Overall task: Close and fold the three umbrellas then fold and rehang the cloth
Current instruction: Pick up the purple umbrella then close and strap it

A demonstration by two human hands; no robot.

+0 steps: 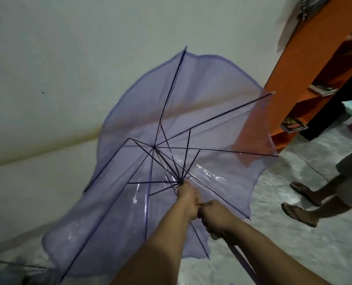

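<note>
A see-through purple umbrella (201,103) fills the middle of the head view, its canopy partly spread and sagging, dark ribs fanning out from the hub. My left hand (188,199) is closed around the shaft right behind the runner, where the ribs meet. My right hand (217,218) grips the shaft just below it, with the purple handle end (243,262) sticking out toward me. Another clear umbrella (8,272) shows at the bottom left corner, partly cut off. No cloth is visible.
A pale wall (68,58) stands close behind the umbrella. An orange shelf unit (306,64) with books rises at the right. Another person's legs in sandals (302,202) stand on the grey floor (294,243) at the right.
</note>
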